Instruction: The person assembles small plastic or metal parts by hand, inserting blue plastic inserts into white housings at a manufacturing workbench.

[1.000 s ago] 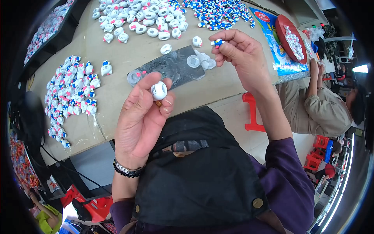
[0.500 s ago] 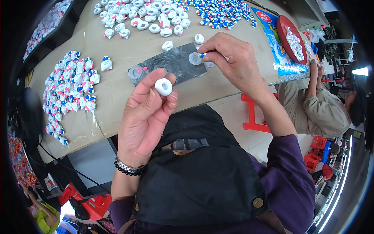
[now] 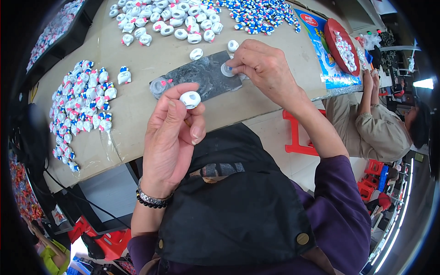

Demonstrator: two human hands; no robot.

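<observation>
A white, rounded toy head (image 3: 189, 100) with a hollow facing up is held between the thumb and fingers of my left hand (image 3: 166, 133). My right hand (image 3: 266, 68) is pinched over a small round translucent dish (image 3: 226, 70) at the right end of a dark grey slab (image 3: 195, 75). The small blue-and-white piece in that pinch is hidden by my fingers now. At the slab's left end lies a whitish round patch or dish (image 3: 158, 86), with tiny pink bits (image 3: 167, 81) beside it.
Many white toy heads (image 3: 181, 34) cover the table's far side, near a pile of blue-and-white bodies (image 3: 261, 16). Joined figurines (image 3: 82, 98) cluster at left; one (image 3: 124, 75) stands apart. A red tray (image 3: 332, 43) lies at right, near a seated co-worker (image 3: 382, 126) and red stool (image 3: 295, 133).
My right fingers have lowered to the dish with the small blue-and-white piece, which has gone out of sight. My left hand has tilted the white head and raised it slightly.
</observation>
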